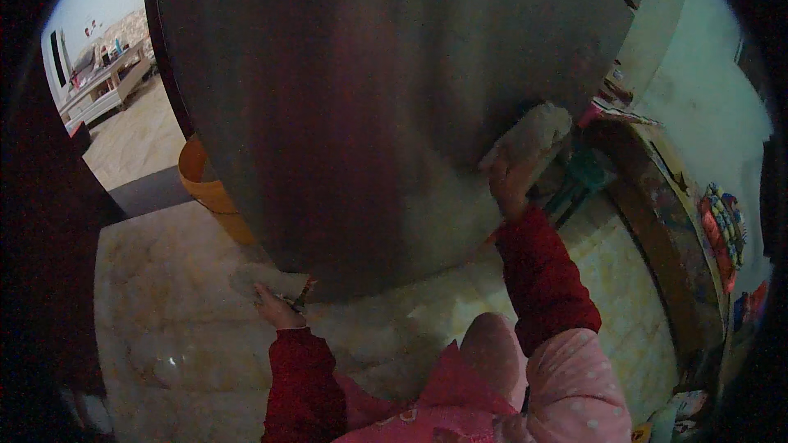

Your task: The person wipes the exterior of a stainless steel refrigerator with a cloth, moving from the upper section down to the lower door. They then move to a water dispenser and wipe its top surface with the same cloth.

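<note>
A large dark, glossy upright panel (345,104), which looks like a door, fills the middle of the view. Against its right part, my right hand (511,187) holds a pale, crumpled cloth (535,132). Low at the panel's left corner, my left hand (282,307) grips a pale, soft-looking item (271,277), perhaps another cloth. A thin dark strip shows beside those fingers; its kind is too blurred to tell. Both arms wear dark red sleeves.
An orange bin-like container (215,191) stands behind the panel's left edge. To the right are a green stool (588,169) and a brown piece of furniture (652,215). Glossy tiles (178,307) cover the floor. A white low table (104,89) stands in the room beyond.
</note>
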`<action>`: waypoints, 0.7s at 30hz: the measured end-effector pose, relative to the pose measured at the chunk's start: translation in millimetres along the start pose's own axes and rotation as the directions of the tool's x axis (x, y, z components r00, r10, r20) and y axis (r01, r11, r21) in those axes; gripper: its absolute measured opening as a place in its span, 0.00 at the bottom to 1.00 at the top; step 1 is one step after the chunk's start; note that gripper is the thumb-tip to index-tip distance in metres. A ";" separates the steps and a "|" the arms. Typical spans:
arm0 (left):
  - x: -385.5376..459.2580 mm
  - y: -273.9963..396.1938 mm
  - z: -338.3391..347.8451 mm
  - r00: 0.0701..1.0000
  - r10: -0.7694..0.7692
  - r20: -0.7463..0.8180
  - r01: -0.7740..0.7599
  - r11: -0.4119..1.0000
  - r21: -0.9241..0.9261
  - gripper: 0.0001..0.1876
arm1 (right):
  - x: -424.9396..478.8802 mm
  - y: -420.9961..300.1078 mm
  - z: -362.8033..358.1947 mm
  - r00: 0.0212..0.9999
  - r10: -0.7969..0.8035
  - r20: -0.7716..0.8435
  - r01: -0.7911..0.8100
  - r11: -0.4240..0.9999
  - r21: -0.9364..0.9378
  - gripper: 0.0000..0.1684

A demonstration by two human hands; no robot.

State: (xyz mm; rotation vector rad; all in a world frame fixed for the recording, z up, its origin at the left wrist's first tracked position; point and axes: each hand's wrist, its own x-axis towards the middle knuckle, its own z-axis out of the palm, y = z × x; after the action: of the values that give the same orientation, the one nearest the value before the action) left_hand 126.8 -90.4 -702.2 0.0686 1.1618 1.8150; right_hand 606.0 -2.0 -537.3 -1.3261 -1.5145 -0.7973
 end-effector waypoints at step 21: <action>12.8 1.8 -20.2 0.975 0.181 0.132 -0.206 0.955 0.215 0.30 | 219.4 8.0 -84.5 0.966 -0.156 -0.208 0.155 0.988 -0.023 0.34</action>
State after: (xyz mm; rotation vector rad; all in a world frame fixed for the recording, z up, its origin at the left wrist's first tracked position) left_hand 108.6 -95.0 -717.2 0.4256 1.3156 1.8134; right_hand 638.6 2.5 -304.4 -1.0998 -1.4602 -1.0102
